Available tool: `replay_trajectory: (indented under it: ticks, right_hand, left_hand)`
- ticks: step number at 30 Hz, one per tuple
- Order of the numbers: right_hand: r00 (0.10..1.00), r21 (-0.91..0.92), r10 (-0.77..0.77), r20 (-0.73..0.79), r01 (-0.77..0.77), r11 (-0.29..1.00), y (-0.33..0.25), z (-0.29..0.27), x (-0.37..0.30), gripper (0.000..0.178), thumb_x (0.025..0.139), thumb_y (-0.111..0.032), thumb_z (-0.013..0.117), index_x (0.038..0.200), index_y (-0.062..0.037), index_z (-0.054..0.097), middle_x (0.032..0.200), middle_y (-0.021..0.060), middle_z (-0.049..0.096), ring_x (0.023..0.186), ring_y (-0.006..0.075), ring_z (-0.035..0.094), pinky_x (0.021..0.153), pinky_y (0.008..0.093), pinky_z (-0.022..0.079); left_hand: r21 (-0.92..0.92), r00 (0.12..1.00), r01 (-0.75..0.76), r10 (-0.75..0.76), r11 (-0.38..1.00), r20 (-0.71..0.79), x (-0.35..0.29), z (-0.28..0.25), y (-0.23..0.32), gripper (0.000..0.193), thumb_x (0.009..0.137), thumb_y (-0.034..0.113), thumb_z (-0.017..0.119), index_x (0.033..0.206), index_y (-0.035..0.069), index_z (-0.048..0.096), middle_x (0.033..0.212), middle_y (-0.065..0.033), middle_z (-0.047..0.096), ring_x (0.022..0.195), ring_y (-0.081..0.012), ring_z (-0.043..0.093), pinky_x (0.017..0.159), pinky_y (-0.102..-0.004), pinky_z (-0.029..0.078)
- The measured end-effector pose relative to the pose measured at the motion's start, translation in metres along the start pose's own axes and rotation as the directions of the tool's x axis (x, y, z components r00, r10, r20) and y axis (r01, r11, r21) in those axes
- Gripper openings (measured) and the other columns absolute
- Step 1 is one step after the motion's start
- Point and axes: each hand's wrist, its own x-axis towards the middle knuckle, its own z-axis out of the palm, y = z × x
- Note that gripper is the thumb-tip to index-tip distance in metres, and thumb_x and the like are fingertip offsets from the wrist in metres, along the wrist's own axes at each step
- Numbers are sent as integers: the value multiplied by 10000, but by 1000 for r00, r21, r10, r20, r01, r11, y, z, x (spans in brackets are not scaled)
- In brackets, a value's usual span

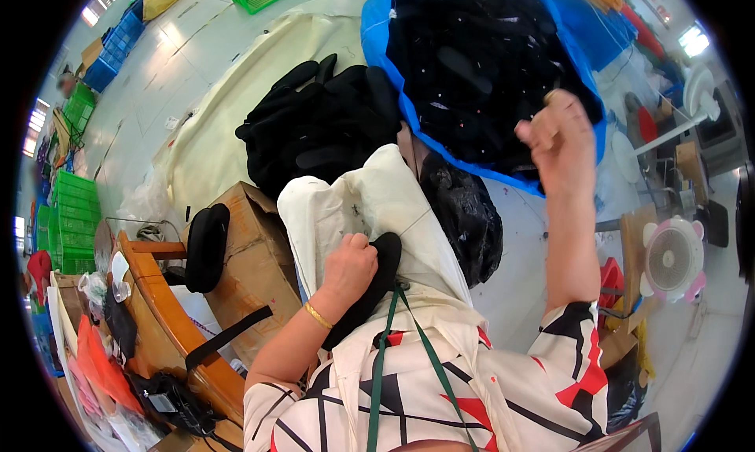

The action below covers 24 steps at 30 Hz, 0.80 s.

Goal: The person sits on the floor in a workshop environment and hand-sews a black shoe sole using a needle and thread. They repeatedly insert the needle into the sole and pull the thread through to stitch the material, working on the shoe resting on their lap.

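My left hand [351, 263], with a gold bracelet at the wrist, is closed on a black shoe-shaped fabric piece [385, 275] on my lap. The piece lies tilted over a white cloth [401, 208] covering my legs. Off to the right, my right hand [560, 141] is raised in front of a blue bag's edge, fingers curled and blurred by motion. Whatever those fingers may hold is too small to make out. Ahead of my knees lies a pile of similar black pieces [322, 129]. The large blue bag [383, 47] is full of black pieces.
A cardboard box [252, 251] stands at my left, with another black fabric piece [208, 247] at its edge beside a wooden chair [169, 318]. A black plastic bag [464, 216] sits right of my legs. Farther right is a white fan [674, 259]; green crates [72, 220] stand far left.
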Motion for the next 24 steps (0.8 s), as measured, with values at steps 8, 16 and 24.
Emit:
replay_trajectory:
  ticks: [8,16,24]
  right_hand:
    - [912,-250,-374,170,407,879,37,-6,4,28,1000,-49,554,988,-31,572,761,15,554,656,81,517,838,339,567]
    - [433,-498,259,864,814,300,146,19,-98,91,753,-67,615,838,-91,635,797,71,568,818,263,640,632,360,530]
    - [572,-637,283,770,658,401,149,20,-124,142,833,-209,689,894,-82,672,860,56,657,769,251,663,642,353,521]
  left_hand:
    - [-325,963,267,-261,907,62,-7,5,-13,109,836,131,674,800,28,663,813,-118,628,773,-300,625,666,-401,503]
    - [-780,764,557,-545,285,346,-28,32,-37,164,896,154,704,871,-7,688,737,24,627,658,-55,512,595,-242,429]
    - [-802,716,587,-537,116,446,-25,21,-34,123,918,191,701,877,75,693,764,49,632,657,-32,526,585,-196,407]
